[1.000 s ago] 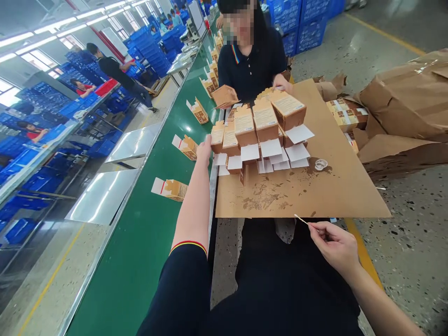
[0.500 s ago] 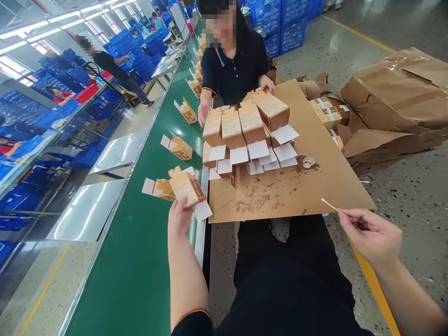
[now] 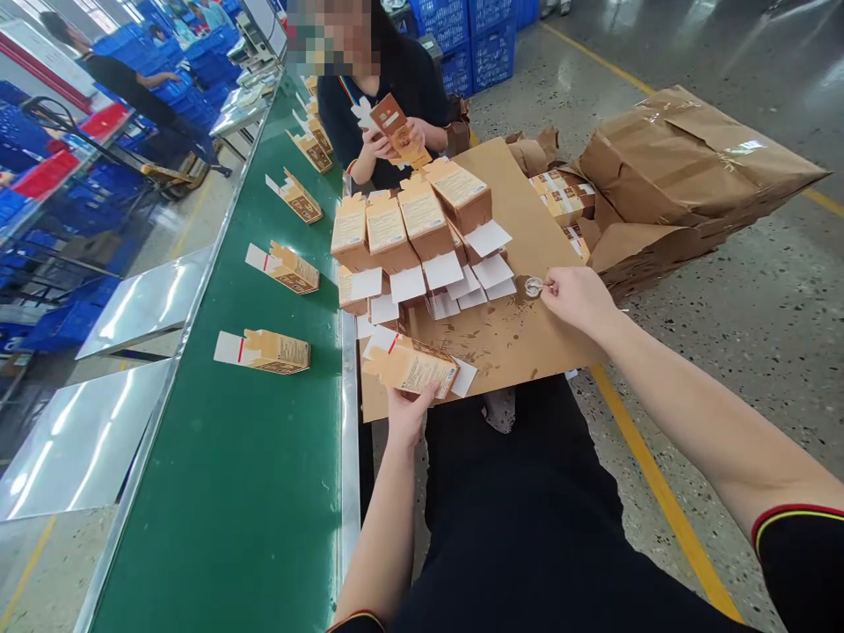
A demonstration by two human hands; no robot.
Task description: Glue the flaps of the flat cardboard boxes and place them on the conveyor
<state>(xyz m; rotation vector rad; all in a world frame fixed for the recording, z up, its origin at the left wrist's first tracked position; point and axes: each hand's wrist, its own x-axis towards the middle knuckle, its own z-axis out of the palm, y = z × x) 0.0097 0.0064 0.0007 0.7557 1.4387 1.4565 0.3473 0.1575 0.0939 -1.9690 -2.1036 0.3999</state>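
My left hand grips a tan and brown carton with white flaps open at both ends, over the near left part of a brown cardboard sheet. At the small clear round dish, my right hand is pinched; the cotton swab seen earlier is mostly hidden by the fingers and dish. Dark wet spots mark the cardboard near the dish. Stacked cartons with white flaps hanging out cover the back left of the sheet.
Several open cartons stand in a row on the green conveyor at left. Across the sheet a person holds a flat brown carton. Behind at right lies a large paper-wrapped bundle; blue crates stand farther back.
My left hand has brought its carton rightward from the conveyor to the cardboard. My right hand has moved forward and left to the dish. The other person has lifted a carton.
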